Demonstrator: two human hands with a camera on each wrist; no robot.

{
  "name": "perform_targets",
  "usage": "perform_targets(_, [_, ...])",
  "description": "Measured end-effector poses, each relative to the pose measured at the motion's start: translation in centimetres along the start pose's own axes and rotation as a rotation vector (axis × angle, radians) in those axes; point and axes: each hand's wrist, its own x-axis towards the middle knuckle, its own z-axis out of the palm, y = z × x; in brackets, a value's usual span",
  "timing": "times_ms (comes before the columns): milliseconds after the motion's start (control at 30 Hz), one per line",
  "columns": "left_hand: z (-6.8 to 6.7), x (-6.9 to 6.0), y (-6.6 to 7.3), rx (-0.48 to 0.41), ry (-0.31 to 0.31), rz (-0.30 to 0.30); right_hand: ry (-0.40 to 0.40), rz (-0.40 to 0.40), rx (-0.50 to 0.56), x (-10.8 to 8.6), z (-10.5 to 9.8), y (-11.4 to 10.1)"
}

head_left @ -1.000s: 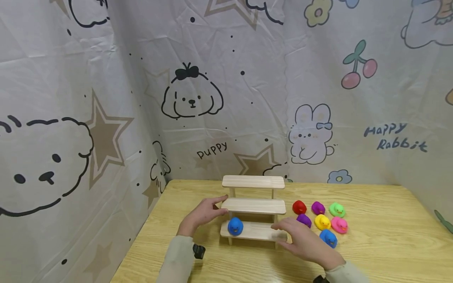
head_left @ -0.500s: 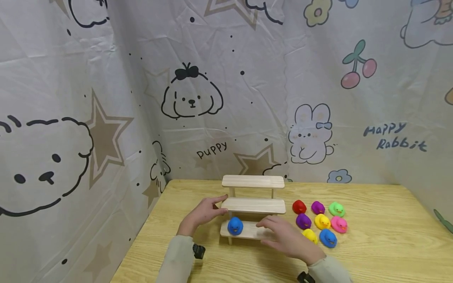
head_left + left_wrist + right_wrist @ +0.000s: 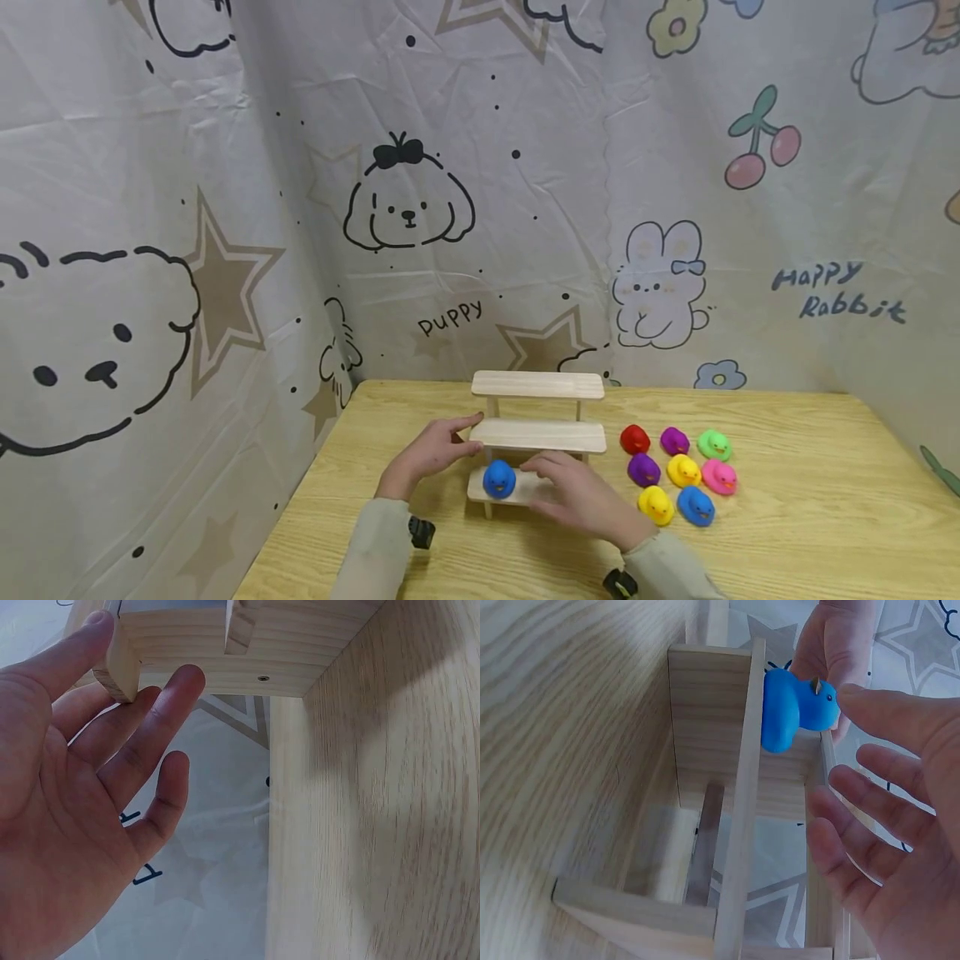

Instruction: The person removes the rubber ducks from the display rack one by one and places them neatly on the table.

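A three-tier wooden shelf stand [image 3: 537, 435] stands on the table. My left hand [image 3: 431, 454] holds the left end of its middle board; in the left wrist view the thumb lies on one side of the board end and fingers on the other. On the bottom board's left end sits a blue rubber duck [image 3: 498, 479], also seen in the right wrist view as a blue duck [image 3: 781, 711]. My right hand [image 3: 581, 496] hovers over the bottom board just right of that duck, its fingers loosely bent around nothing. Whether its thumb touches the duck I cannot tell.
Several rubber ducks are grouped right of the stand, among them a red duck [image 3: 634, 439], a green duck [image 3: 714, 445], a pink duck [image 3: 720, 477] and a second blue duck [image 3: 696, 506]. A printed curtain [image 3: 540, 208] hangs behind the wooden table [image 3: 810, 500].
My right hand has moved left along the bottom board toward the blue duck, uncovering a yellow duck on the table. The left hand and the stand have stayed put.
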Motion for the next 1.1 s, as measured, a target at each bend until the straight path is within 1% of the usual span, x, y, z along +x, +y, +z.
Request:
perform_targets(100, [0.0,0.0,0.0,-0.001,0.003,0.006,0.014,-0.002,-0.008,0.4,0.3,-0.1])
perform_targets(200, [-0.1,0.0,0.0,-0.003,0.005,0.013,0.013,0.014,-0.002,0.9,0.5,-0.2])
perform_targets(367, [-0.1,0.1,0.1,-0.013,0.012,0.021,-0.012,0.037,0.009,1.6,0.9,-0.3])
perform_targets(500, [-0.1,0.1,0.0,-0.001,0.009,0.025,-0.028,0.049,0.006,2.0,1.0,-0.4])
perform_targets(667, [-0.1,0.1,0.1,0.008,0.014,0.022,-0.025,0.051,-0.008,2.4,1.1,-0.5])
perform_targets(900, [-0.1,0.1,0.2,0.021,0.012,0.058,-0.034,0.05,-0.004,2.7,1.4,-0.4])
perform_targets(1033, [-0.1,0.2,0.1,0.02,0.01,0.054,-0.052,0.049,-0.005,2.8,1.7,-0.4])
perform_targets(1100, [-0.1,0.2,0.0,0.003,0.008,0.052,-0.062,0.055,-0.01,2.9,1.9,-0.4])
